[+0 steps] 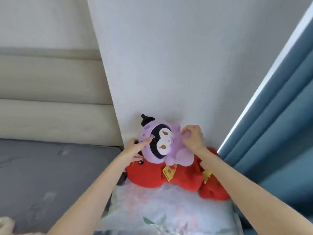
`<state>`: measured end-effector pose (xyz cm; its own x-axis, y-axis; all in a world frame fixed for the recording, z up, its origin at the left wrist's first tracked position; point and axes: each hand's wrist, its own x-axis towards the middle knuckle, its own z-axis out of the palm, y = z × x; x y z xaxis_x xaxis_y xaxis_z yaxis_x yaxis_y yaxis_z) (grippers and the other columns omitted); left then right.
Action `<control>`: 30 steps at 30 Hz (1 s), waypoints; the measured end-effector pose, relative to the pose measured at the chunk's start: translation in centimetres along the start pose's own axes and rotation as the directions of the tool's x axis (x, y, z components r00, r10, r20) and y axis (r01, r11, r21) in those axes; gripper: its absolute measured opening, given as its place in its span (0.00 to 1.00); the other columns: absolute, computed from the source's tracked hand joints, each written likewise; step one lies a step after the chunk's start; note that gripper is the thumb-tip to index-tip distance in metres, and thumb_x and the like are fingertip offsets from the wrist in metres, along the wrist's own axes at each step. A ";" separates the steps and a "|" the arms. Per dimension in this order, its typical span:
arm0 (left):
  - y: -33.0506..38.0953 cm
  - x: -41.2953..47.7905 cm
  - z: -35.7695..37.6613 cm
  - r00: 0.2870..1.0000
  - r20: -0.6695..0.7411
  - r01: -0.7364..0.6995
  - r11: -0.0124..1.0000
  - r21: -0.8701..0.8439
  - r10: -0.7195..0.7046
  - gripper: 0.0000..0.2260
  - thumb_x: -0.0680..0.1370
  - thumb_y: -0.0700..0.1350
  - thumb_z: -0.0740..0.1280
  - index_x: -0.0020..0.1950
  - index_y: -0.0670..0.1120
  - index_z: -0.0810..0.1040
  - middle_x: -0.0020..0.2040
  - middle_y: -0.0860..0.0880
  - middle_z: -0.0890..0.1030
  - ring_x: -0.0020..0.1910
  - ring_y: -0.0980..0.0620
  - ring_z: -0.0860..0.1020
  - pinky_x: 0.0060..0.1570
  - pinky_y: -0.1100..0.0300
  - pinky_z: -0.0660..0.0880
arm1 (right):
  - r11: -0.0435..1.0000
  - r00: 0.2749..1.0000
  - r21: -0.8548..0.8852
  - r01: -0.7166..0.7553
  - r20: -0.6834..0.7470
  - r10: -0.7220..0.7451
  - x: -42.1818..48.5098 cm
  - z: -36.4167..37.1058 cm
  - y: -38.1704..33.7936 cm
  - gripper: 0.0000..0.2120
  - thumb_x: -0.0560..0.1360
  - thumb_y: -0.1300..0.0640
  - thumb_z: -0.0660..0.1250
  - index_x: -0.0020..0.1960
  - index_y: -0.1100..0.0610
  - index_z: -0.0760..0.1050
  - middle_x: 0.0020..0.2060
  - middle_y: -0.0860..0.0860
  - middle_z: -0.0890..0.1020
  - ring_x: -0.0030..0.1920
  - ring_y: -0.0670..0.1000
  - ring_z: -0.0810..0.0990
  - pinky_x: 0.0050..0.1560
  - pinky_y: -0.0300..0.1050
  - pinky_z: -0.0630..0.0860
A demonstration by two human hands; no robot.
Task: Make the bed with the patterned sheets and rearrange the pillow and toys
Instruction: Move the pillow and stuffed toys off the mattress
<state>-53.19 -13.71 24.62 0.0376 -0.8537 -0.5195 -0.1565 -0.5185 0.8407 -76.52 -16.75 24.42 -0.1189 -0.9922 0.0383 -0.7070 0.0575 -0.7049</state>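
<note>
Right hand (193, 138): fingers pinch a fold of the soft purple hooded plush toy (177, 155). Left hand (134, 149): fingers and thumb clasp its head. I log it between both hands, atop the red plush toy (152, 177), far against the wall. My judgement: toys in progress; the bare grey mattress (42, 167), left, still needs sheets.

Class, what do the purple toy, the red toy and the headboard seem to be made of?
Purple toy: plush fabric, fuzzy matte surface, rounded stuffed shape. Red toy: likewise plush, soft matte pile. Headboard: padded upholstery, possibly leatherette; smooth, faintly glossy cushioned bands.
</note>
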 end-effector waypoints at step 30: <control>-2.6 10.6 11.9 0.973 -0.008 -0.144 0.630 0.763 0.231 0.19 0.82 0.41 0.56 0.73 0.52 0.68 0.74 0.47 0.65 0.70 0.46 0.67 0.66 0.56 0.65 | 0.671 0.867 -0.632 0.388 0.497 -0.033 6.0 3.0 9.7 0.19 0.78 0.53 0.59 0.69 0.50 0.67 0.64 0.51 0.71 0.65 0.56 0.67 0.63 0.50 0.63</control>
<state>-64.12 -20.84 15.11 0.0080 -0.9507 -0.3099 -0.8572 -0.1661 0.4875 -81.97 -22.44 15.70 0.2666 -0.9174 -0.2954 -0.9611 -0.2759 -0.0105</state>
